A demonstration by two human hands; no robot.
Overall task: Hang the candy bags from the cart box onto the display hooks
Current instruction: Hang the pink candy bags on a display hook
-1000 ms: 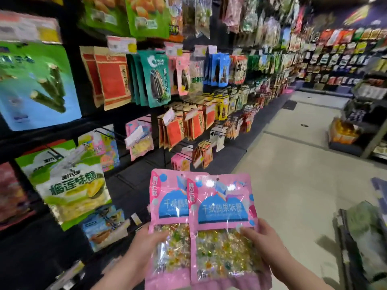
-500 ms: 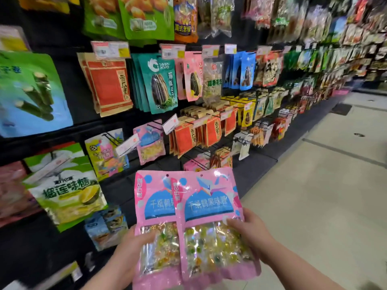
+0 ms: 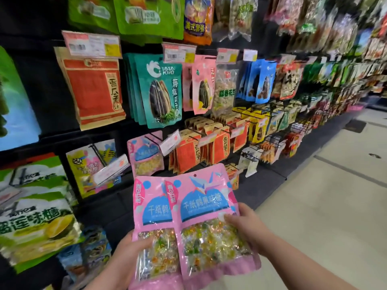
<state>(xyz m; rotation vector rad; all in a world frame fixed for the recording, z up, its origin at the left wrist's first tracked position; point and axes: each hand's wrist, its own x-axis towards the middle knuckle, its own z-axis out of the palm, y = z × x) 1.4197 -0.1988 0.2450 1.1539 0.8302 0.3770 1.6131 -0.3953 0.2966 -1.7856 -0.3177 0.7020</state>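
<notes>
Two pink candy bags with blue labels and clear windows of coloured sweets are held side by side in front of me. My left hand (image 3: 127, 254) grips the left candy bag (image 3: 154, 208) at its lower left edge. My right hand (image 3: 247, 225) holds the right candy bag (image 3: 204, 206), which overlaps the left one. A matching pink bag (image 3: 146, 153) hangs on a display hook (image 3: 154, 139) just above and behind them, with a price tag (image 3: 169, 142) at the hook's tip. The cart box is out of view.
The black wall display is packed with hanging snack bags: red seed bags (image 3: 94, 88), teal seed bags (image 3: 161, 91), green durian candy bags (image 3: 35, 216). Hook tips and tags (image 3: 111, 170) stick out toward me. The tiled aisle floor (image 3: 324, 206) runs along the right.
My view has turned left and closer to the display. Both hands have carried the two pink bags up toward the hanging matching bag.
</notes>
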